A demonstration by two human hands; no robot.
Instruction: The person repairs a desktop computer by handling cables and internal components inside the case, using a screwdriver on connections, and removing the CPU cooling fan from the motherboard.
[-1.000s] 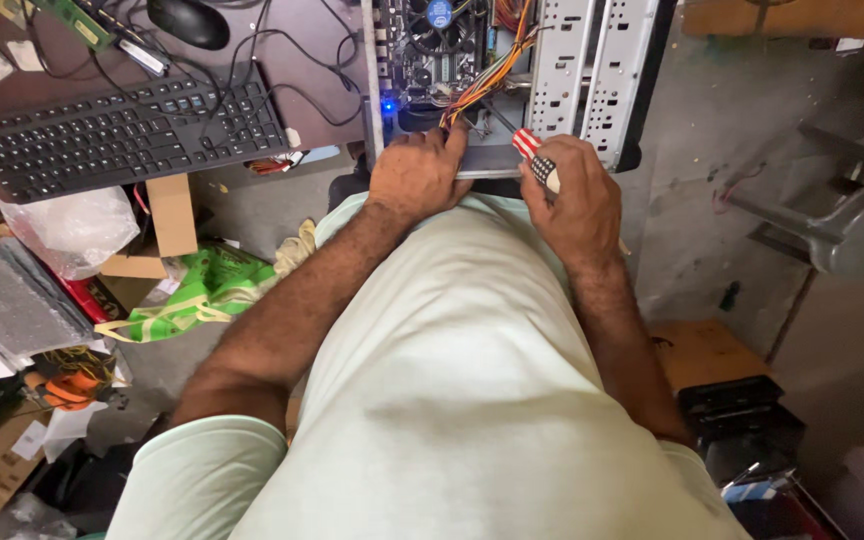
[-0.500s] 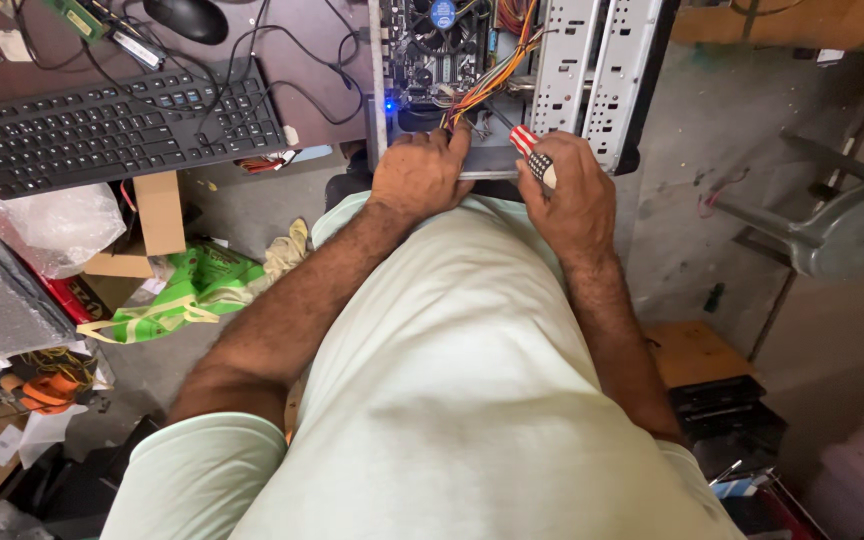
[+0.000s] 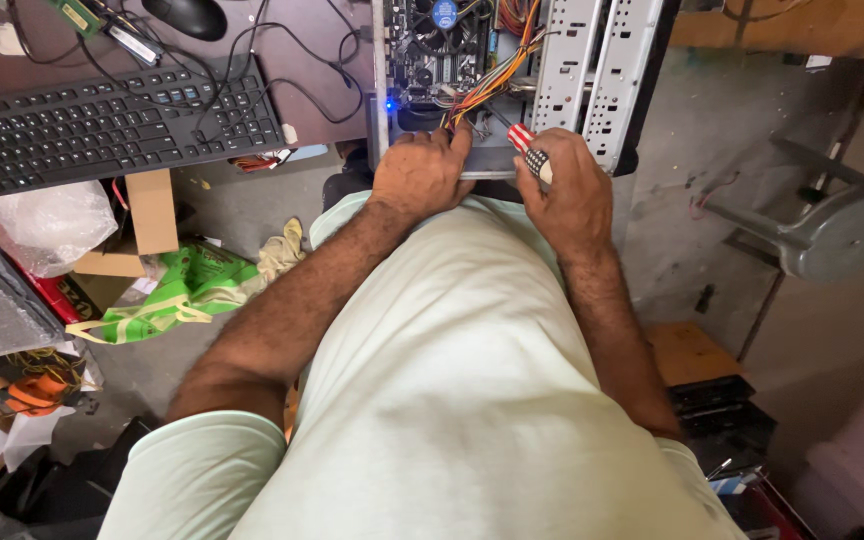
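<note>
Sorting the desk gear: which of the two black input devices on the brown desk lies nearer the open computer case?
The black mouse, small and rounded; the wide keyboard sits farther left.

There is just one camera, worn on the person's head. It looks almost straight down over the pale green shirt (image 3: 452, 400) and along both arms. It is close to the body, and the shirt fills the middle and the 6 o'clock part. The open computer case (image 3: 512, 70) sits at 12 o'clock. The keyboard (image 3: 112, 125) lies at 10 o'clock. The floor shows at 3 and 9 o'clock.
</note>
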